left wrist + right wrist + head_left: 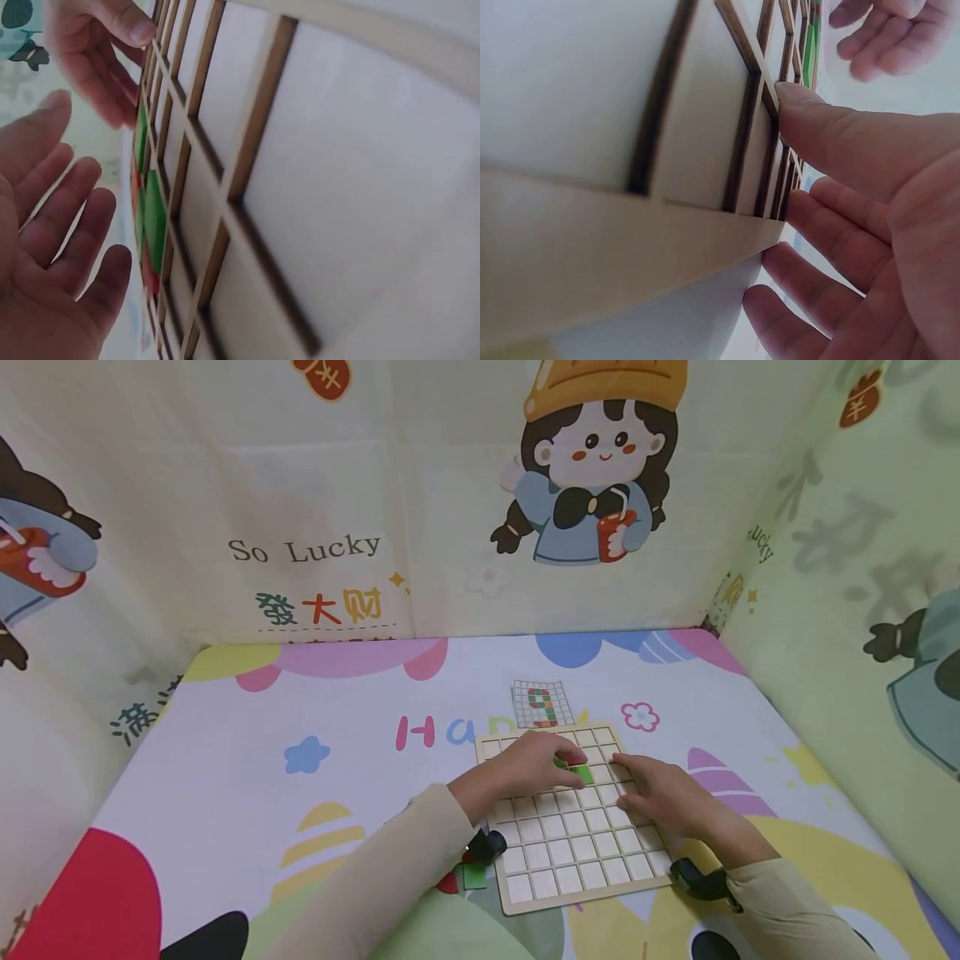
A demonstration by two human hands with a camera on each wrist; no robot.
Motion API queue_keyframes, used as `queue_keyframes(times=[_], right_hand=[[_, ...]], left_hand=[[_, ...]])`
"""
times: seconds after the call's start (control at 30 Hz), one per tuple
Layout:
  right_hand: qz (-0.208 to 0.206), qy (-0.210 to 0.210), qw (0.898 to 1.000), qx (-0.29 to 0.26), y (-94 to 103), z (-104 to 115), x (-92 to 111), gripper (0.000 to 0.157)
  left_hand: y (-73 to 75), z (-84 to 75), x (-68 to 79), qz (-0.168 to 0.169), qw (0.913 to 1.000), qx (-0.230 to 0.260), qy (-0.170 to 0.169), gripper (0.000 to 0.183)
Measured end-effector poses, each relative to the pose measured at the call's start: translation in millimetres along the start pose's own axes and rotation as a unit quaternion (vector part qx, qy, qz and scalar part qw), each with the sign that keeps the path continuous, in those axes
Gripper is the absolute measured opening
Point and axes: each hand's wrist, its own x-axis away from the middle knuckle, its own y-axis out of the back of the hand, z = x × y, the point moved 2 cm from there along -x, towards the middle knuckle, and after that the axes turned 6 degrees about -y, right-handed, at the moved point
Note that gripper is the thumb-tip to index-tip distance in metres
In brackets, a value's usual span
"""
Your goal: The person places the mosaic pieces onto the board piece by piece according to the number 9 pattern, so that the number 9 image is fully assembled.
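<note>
A wooden grid board [585,897] with pale square cells lies on the table. Near its top middle are green tiles [582,773] and red ones, partly covered by my left hand [528,767]. In the left wrist view, the left hand's fingers [60,225] are loosely bent and apart, holding nothing, just off the tiles. My right hand [663,793] rests at the board's right edge. The right wrist view shows its thumb [855,139] on the grid and the other fingers relaxed beside the rim.
A printed card [551,703] with a gridded figure in red and green squares lies beyond the board. Beside the board's lower left, a loose green tile [475,877] and a red piece [447,883] lie partly behind my left sleeve. Printed cloth covers the table [360,693] and walls.
</note>
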Motion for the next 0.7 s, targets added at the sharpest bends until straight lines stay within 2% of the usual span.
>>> queue_keyframes(times=[0.2, 0.37, 0.53, 0.7], right_hand=[[0.002, -0.003, 1.0, -0.003, -0.6, 2, 0, 0.063], [0.005, -0.008, 1.0, -0.004, -0.4, 3, 0, 0.064], [0.004, -0.006, 1.0, -0.007, 0.3, 3, 0, 0.064], [0.002, -0.002, 1.0, -0.008, -0.4, 3, 0, 0.063]], left_hand=[[10.2, -2.1, 15.4, -0.004, 0.9999, -0.005, -0.009, 0.052], [20.4, -4.2, 33.5, -0.013, 0.9999, 0.002, 0.0, 0.057], [26.6, 2.6, 53.4, -0.017, 0.9995, 0.002, 0.025, 0.067], [31.8, 10.3, 70.7, -0.017, 0.9994, 0.008, 0.03, 0.069]])
